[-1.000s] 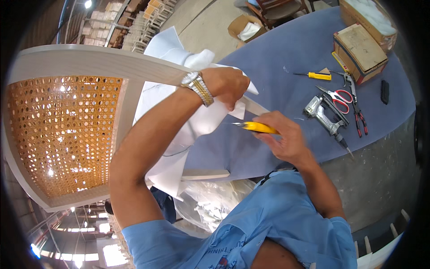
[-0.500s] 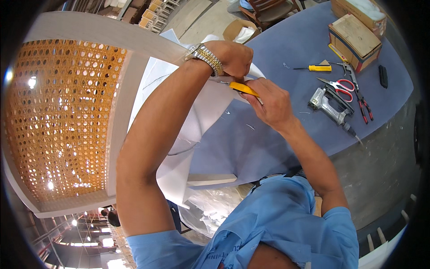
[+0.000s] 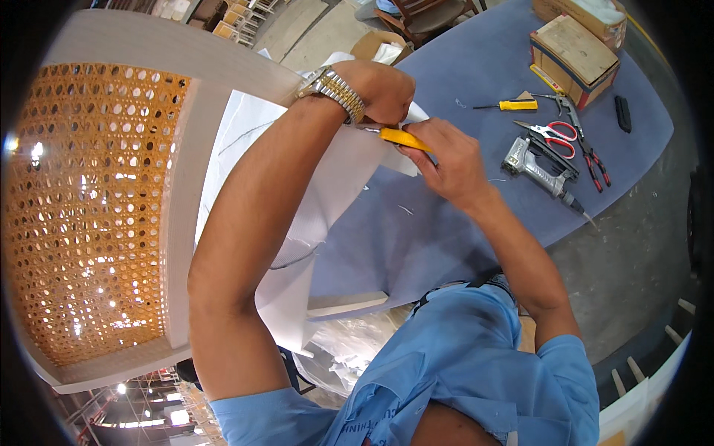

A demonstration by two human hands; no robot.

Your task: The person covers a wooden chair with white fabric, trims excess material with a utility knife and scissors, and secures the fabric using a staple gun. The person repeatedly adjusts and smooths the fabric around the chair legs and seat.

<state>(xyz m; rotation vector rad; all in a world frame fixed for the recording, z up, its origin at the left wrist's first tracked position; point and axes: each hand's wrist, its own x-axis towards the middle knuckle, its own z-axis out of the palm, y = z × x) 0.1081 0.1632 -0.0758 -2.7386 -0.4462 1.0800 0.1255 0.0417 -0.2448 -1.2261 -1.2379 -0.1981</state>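
Note:
A pale wooden chair frame (image 3: 190, 193) with a woven cane panel (image 3: 82, 208) fills the left side. White sheet material (image 3: 335, 186) lies over its seat. My left hand (image 3: 379, 89), with a metal watch on the wrist, grips the white sheet at the frame's top edge. My right hand (image 3: 446, 160) holds a yellow utility knife (image 3: 398, 137), its blade end pointing at the sheet just under my left hand.
The blue-grey table (image 3: 461, 82) carries a staple gun (image 3: 535, 167), red-handled scissors (image 3: 554, 132), pliers (image 3: 587, 149), a yellow-handled screwdriver (image 3: 506, 105), a black block (image 3: 622, 113) and cardboard boxes (image 3: 573, 48). Concrete floor lies at the right.
My right hand has brought the yellow knife up and leftward until it meets my left hand. The view has shifted closer to the chair frame.

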